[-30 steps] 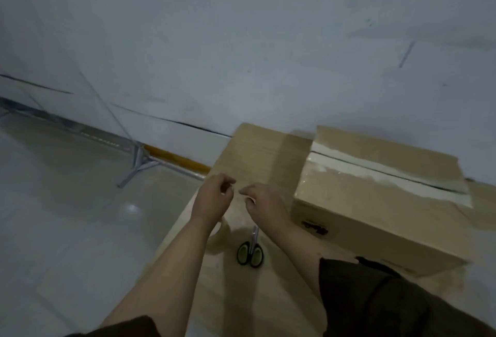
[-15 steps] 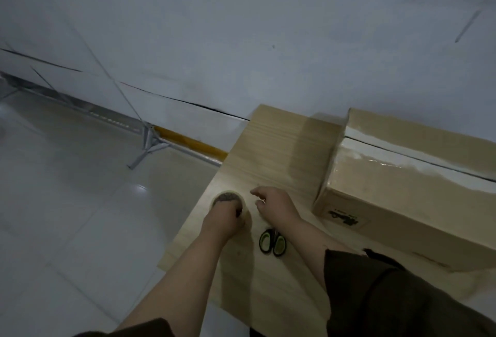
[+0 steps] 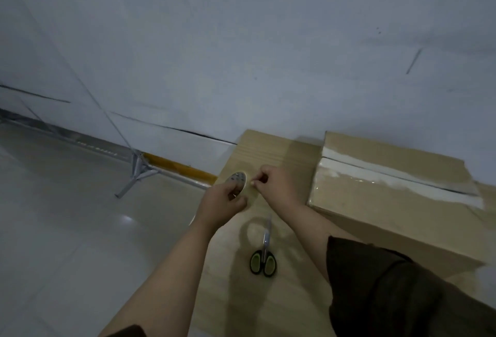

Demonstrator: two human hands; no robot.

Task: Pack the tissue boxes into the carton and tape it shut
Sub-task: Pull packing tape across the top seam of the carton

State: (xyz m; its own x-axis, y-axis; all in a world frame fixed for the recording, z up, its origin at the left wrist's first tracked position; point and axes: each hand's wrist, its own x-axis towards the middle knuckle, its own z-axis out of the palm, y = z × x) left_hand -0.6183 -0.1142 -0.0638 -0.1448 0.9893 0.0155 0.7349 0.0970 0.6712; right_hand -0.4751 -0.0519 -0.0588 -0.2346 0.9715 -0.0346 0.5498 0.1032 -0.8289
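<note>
While the tape roll (image 3: 237, 179) is gripped by the left hand (image 3: 221, 206) above the table (image 3: 271, 146), its end is pinched by the right hand (image 3: 276, 185), prob. to peel a strip for the carton (image 3: 375, 218), flaps shut, w/ scissors (image 3: 264, 254) kept near for cutting.

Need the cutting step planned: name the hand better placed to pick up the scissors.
Right hand, probably. It only pinches at the edge of the tape roll, and the scissors lie on the table beside its forearm. The left hand grips the roll.
</note>
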